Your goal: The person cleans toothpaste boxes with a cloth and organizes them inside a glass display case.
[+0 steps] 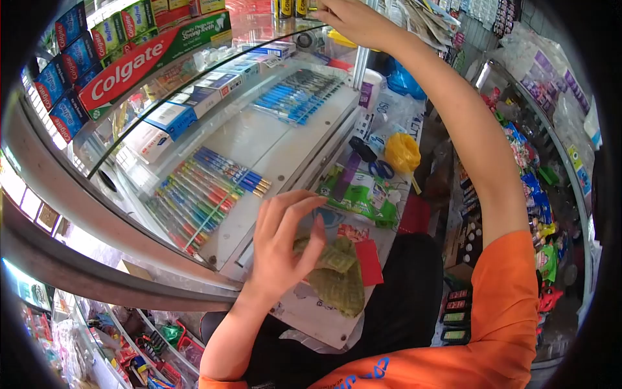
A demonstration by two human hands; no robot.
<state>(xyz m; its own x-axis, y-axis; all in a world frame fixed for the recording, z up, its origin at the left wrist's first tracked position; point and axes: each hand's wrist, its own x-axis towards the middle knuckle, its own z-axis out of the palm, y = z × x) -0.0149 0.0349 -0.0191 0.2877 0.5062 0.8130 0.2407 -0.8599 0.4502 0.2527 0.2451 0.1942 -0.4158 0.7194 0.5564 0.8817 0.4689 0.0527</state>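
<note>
My left hand is raised over the lower counter, its fingers curved and apart with nothing between them. Just beyond its thumb lies a crumpled olive-green patterned cloth or wrapper, partly over a red card. My right hand reaches up to the top edge of the view, by the upper glass shelf. Its fingers are drawn together and partly cut off; what they hold, if anything, is hidden. Black-and-gold batteries stand close to its fingertips.
Under the glass lie pens, coloured pencils and small boxes. Colgate boxes are stacked at upper left. A green packet, scissors and a yellow bag lie nearby. Packed goods fill the right-hand case.
</note>
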